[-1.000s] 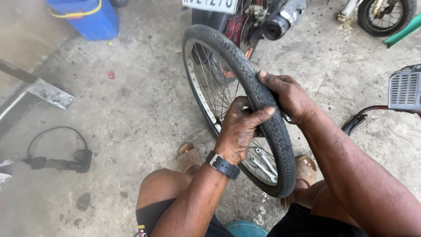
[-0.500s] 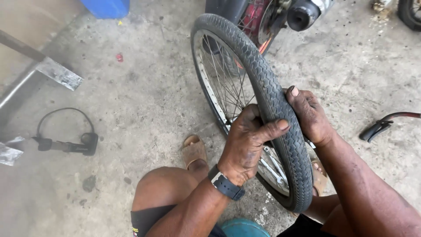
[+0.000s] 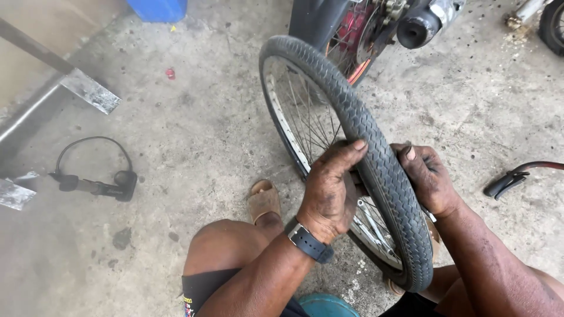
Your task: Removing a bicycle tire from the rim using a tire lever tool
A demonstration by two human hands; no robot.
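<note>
A black treaded tyre [image 3: 329,82] on a spoked motorcycle wheel [image 3: 296,126] stands upright on the concrete floor in front of me. My left hand [image 3: 329,194], with a dark watch at the wrist, grips the tyre's left side near the rim, fingers curled over the tread. On the opposite side, my right hand [image 3: 426,176] clasps the tyre, thumb on the tread. Both hands are dirty. The wheel sits between my knees, below the motorcycle's rear [image 3: 376,23].
A black tool with a looped cable [image 3: 97,182] lies on the floor at left. A metal bar [image 3: 88,88] angles in from the upper left. A blue container [image 3: 158,9] stands at top. A black-handled hose [image 3: 511,179] lies at right. My sandalled foot [image 3: 263,199] rests beside the wheel.
Both hands have shifted along the tyre; the left hand's fingers now reach over the tread. The view has tilted and moved closer.
</note>
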